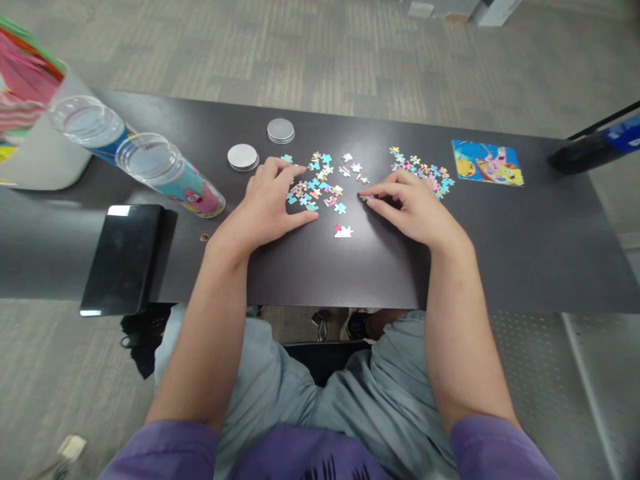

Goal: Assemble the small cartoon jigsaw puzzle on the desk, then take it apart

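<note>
Small jigsaw pieces (315, 190) lie scattered in the middle of the dark table. My left hand (267, 203) rests at the left edge of this pile, thumb and fingers apart, holding nothing. A few joined pieces (343, 231) with a red bit lie nearer the table's front edge. My right hand (407, 207) is right of the pile, its thumb and index finger closed on a small puzzle piece (367, 197) at the table surface. Behind that hand sits a second cluster of pieces (425, 170). A colourful cartoon picture card (489, 162) lies farther right.
Two clear-topped tubes (173, 177) and a white bin (55, 147) stand at the left. Round metal lids (243, 157) lie behind my left hand. A black tablet-like object (123, 260) overhangs the front edge. A dark bottle (590, 150) is at the far right.
</note>
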Tool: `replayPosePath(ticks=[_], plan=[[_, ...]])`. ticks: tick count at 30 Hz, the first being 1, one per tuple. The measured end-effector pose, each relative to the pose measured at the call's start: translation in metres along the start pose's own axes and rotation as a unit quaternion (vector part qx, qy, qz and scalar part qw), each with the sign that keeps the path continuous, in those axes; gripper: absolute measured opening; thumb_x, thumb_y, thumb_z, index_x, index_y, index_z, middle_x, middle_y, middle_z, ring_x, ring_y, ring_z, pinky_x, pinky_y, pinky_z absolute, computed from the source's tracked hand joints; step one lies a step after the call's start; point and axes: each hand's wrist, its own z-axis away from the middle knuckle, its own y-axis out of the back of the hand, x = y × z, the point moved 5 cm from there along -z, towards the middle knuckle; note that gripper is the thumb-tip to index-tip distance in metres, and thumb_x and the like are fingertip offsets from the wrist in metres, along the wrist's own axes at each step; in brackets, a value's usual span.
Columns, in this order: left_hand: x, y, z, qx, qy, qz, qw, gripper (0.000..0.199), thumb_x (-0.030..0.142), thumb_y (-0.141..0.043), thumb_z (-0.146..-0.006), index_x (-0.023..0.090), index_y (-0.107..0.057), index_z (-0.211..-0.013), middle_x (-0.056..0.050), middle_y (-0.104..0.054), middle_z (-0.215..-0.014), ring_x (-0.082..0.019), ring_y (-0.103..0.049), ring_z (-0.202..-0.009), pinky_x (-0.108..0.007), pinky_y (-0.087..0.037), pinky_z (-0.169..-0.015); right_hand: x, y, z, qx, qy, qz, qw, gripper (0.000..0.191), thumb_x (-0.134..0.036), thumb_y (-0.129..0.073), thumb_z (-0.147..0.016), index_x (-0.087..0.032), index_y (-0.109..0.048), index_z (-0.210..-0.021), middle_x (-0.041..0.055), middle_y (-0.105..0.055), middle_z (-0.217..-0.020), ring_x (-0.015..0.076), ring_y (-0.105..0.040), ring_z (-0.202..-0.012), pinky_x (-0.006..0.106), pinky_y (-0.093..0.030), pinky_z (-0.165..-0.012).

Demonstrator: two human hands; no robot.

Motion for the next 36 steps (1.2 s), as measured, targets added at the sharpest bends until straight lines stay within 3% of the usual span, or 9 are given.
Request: replayPosePath(ticks=[6, 10, 16, 21, 23, 27, 36], plan=[[0.004, 0.001, 0.002, -0.012, 0.004, -0.009, 1.000, 0.080, 0.043, -0.103, -0.101, 0.029, -0.073, -0.174, -0.017, -0.071, -0.182, -0.048, -0.064, -0.174, -0.065, -0.050, -0.148, -0.006, -0.007, -0.002, -0.026, -0.013, 0.000, 1.000, 0.049, -0.070, -0.071, -0.120, -0.053, -0.096, -0.158, 0.0161, -0.082, -0.138, 0.0517, -0.074, -0.139, 0.082, -0.051, -0.123], [0.007, 0.002, 0.003, -0.011, -0.006, -0.018, 1.000, 0.070, 0.041, -0.101, -0.104, 0.033, -0.076, -0.169, -0.013, -0.075, -0.181, -0.047, -0.064, -0.173, -0.066, -0.050, -0.147, -0.014, -0.007, -0.002, -0.023, -0.019, -0.021, 0.999, 0.055, -0.061, -0.074, -0.120, -0.048, -0.088, -0.171, 0.0166, -0.083, -0.141, 0.0507, -0.078, -0.130, 0.080, -0.050, -0.127], [0.013, 0.003, 0.002, 0.021, 0.015, -0.052, 0.998, 0.058, 0.038, -0.089, -0.113, 0.028, -0.074, -0.168, -0.016, -0.075, -0.178, -0.046, -0.067, -0.167, -0.066, -0.052, -0.145, -0.018, -0.003, -0.003, -0.034, -0.032, -0.017, 0.999, 0.040, -0.057, -0.074, -0.117, -0.043, -0.091, -0.151, 0.0175, -0.083, -0.147, 0.0519, -0.082, -0.130, 0.083, -0.050, -0.132], [0.015, -0.001, -0.002, 0.040, 0.036, -0.064, 0.997, 0.083, 0.044, -0.087, -0.116, 0.018, -0.057, -0.189, -0.022, -0.070, -0.188, -0.047, -0.060, -0.176, -0.069, -0.047, -0.150, -0.019, -0.002, -0.004, -0.027, -0.035, -0.018, 0.999, 0.025, -0.056, -0.072, -0.116, -0.038, -0.088, -0.124, 0.0194, -0.084, -0.144, 0.0534, -0.082, -0.134, 0.083, -0.051, -0.131], [0.014, -0.004, -0.007, 0.035, 0.038, -0.064, 0.997, 0.082, 0.042, -0.083, -0.118, 0.018, -0.056, -0.192, -0.022, -0.073, -0.187, -0.047, -0.061, -0.177, -0.068, -0.047, -0.150, -0.020, -0.002, -0.004, -0.022, -0.034, -0.016, 0.999, 0.023, -0.055, -0.072, -0.116, -0.038, -0.086, -0.118, 0.0189, -0.084, -0.141, 0.0529, -0.082, -0.134, 0.081, -0.053, -0.130], [0.013, -0.009, -0.013, 0.032, 0.022, -0.073, 0.997, 0.065, 0.040, -0.074, -0.121, 0.022, -0.069, -0.184, -0.019, -0.077, -0.184, -0.047, -0.062, -0.178, -0.068, -0.049, -0.149, -0.023, 0.000, -0.004, -0.023, -0.037, -0.011, 0.999, 0.022, -0.054, -0.072, -0.115, -0.038, -0.087, -0.118, 0.0180, -0.085, -0.142, 0.0511, -0.082, -0.133, 0.080, -0.051, -0.132], [0.023, -0.012, -0.011, -0.002, -0.020, -0.068, 0.997, 0.058, 0.046, -0.080, -0.119, 0.028, -0.081, -0.174, -0.012, -0.076, -0.190, -0.048, -0.056, -0.185, -0.072, -0.043, -0.153, -0.022, 0.001, -0.004, -0.022, -0.041, -0.015, 0.999, 0.026, -0.055, -0.070, -0.115, -0.036, -0.085, -0.125, 0.0199, -0.084, -0.145, 0.0503, -0.080, -0.133, 0.080, -0.049, -0.135]])
